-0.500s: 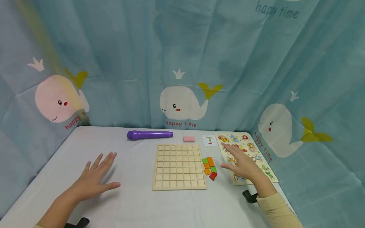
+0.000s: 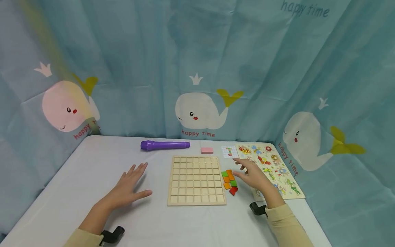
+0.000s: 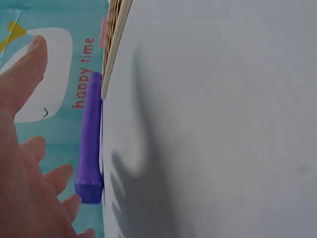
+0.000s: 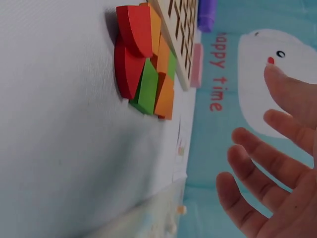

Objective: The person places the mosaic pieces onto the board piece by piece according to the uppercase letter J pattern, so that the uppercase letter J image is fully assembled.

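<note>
A wooden grid board [image 2: 197, 180] lies in the middle of the white table. Along its right side sits a cluster of small coloured blocks [image 2: 229, 180]: orange, green and red. My right hand [image 2: 254, 175] hovers just right of these blocks, fingers spread and slightly bent, holding nothing. In the right wrist view the red blocks [image 4: 131, 74] lie apart from that hand. Left of the board, my left hand [image 2: 126, 188] is held above the table with fingers spread. It holds nothing, and its shadow falls on the cloth. A small pattern card [image 2: 229, 152] lies beyond the blocks.
Behind the board lie a purple toy microphone [image 2: 165, 145] and a pink eraser-like block [image 2: 206, 150]. A picture board [image 2: 293, 187] with cartoon animals lies at the right, partly under my right hand's reach. A blue whale-print curtain [image 2: 139, 85] hangs behind the table.
My left hand has moved right, closer to the grid board. My right hand has moved left toward the coloured blocks, its fingers a little more bent. The view has shifted slightly.
</note>
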### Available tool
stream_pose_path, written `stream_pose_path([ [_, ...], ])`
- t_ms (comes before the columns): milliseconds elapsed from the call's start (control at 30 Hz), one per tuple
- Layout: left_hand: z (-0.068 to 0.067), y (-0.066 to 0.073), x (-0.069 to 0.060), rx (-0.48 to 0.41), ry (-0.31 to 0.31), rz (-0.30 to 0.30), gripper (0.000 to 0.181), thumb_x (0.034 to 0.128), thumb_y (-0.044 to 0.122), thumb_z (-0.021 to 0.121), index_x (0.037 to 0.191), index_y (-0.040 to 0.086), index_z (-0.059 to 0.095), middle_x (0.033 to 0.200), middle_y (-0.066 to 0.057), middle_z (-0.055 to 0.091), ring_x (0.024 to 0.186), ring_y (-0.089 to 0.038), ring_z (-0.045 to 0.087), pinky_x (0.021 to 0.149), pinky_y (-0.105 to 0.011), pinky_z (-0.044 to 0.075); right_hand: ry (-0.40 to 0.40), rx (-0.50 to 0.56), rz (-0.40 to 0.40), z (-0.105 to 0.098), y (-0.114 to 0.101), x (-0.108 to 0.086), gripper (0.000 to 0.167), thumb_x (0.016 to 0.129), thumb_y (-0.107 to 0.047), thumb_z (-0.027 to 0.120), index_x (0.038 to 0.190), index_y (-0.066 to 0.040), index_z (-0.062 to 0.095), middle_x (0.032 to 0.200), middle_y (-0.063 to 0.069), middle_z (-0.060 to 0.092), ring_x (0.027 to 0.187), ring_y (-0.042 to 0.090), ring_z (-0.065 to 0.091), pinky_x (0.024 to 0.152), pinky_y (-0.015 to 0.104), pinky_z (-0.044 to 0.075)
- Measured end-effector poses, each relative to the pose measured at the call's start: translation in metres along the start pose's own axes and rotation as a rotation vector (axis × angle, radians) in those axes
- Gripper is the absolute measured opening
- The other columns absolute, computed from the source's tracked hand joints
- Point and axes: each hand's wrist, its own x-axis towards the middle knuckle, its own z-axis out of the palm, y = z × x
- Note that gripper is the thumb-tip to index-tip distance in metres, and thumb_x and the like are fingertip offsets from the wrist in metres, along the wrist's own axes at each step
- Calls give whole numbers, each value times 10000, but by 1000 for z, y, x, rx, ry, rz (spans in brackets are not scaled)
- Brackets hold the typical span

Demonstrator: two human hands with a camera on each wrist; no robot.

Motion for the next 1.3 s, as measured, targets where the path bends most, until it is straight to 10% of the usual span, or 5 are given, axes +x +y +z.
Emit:
stream_pose_path([
  [300,26,20,35,-120,-73,36,918,904,590,657,1605,129,286,1657,-159,268,1524,-502,118,1178,-745,76,-65,119,98,16,0,14,486,960,-281,711,1393,-89,603,1194,136,699,888,161,606,738,319,517],
  [700,46,32,71,-37,-142,32,917,890,634,642,1597,148,316,1659,-140,275,1538,-487,68,1201,-714,8,-109,62,310,36,8,24,443,942,-294,730,1343,-127,644,1118,72,679,805,173,543,684,294,476],
  [1300,58,27,73,16,-93,42,831,913,626,607,1591,227,339,1672,-91,256,1551,-443,74,1223,-669,-7,-61,25,327,49,14,25,204,939,-207,736,1109,-97,709,1022,59,626,796,181,515,676,299,450],
])
